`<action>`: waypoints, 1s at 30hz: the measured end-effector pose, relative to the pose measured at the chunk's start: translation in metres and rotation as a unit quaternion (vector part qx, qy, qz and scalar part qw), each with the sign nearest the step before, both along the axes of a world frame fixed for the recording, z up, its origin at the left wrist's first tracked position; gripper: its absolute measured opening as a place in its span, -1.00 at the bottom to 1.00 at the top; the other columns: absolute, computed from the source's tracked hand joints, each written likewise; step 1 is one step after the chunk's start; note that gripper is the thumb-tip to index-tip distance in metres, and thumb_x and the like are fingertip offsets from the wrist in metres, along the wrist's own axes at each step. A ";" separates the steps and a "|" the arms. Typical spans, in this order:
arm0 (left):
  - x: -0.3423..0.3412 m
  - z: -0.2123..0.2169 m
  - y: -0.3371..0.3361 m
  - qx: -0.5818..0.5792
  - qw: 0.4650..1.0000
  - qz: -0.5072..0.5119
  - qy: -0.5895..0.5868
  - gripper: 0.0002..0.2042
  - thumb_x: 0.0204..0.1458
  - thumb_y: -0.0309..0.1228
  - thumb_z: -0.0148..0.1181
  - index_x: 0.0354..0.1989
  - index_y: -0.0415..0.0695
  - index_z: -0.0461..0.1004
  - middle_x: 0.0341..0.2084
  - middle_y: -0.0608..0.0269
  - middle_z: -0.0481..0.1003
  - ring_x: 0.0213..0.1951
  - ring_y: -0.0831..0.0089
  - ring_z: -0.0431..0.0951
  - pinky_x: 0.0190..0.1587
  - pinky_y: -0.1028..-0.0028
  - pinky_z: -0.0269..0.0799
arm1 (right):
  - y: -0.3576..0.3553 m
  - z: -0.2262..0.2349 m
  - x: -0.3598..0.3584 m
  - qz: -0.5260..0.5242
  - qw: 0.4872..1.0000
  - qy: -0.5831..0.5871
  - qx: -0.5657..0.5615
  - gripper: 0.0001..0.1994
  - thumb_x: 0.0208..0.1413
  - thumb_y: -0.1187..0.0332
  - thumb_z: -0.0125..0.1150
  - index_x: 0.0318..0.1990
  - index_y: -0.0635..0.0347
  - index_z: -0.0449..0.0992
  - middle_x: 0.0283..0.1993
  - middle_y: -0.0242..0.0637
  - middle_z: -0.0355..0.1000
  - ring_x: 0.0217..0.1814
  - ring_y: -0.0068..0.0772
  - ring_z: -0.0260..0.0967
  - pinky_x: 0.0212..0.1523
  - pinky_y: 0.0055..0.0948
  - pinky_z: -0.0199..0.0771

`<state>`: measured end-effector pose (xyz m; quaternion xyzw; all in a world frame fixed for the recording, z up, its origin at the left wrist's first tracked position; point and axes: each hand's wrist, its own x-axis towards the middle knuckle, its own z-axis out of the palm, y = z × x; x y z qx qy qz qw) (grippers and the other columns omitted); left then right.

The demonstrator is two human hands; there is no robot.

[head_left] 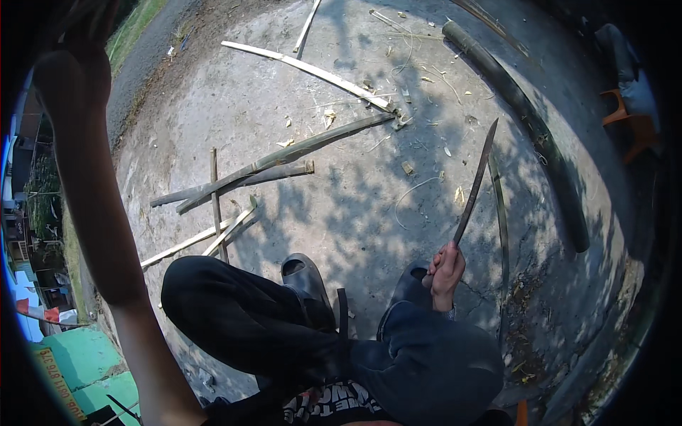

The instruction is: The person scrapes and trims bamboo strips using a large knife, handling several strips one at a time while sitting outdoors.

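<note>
A long, narrow-bladed machete is gripped by its handle in the right hand, blade slanting up and away over the shaded concrete ground.

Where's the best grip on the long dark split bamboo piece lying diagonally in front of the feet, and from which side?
Probably the near, lower-left end of the split bamboo piece, from above. That end lies closest to the sandal; the far end sits among chips by the pale strip. It overlaps a shorter stick, so grip clear of that. The right hand holds the long knife.
</note>
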<state>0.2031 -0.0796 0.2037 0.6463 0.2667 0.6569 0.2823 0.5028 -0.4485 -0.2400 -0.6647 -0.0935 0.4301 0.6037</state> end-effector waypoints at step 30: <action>0.079 -0.071 -0.169 -0.475 0.625 -0.488 0.381 -0.84 -0.06 -0.46 0.11 -0.42 -0.31 0.52 -0.69 0.18 0.51 -0.69 0.45 0.54 -0.61 0.52 0.43 | 0.044 0.078 0.034 0.250 0.881 -0.354 -0.191 -0.69 0.13 0.20 0.35 -0.32 0.35 0.54 -0.50 -0.06 0.48 -0.46 -0.08 0.43 -0.29 -0.22 0.45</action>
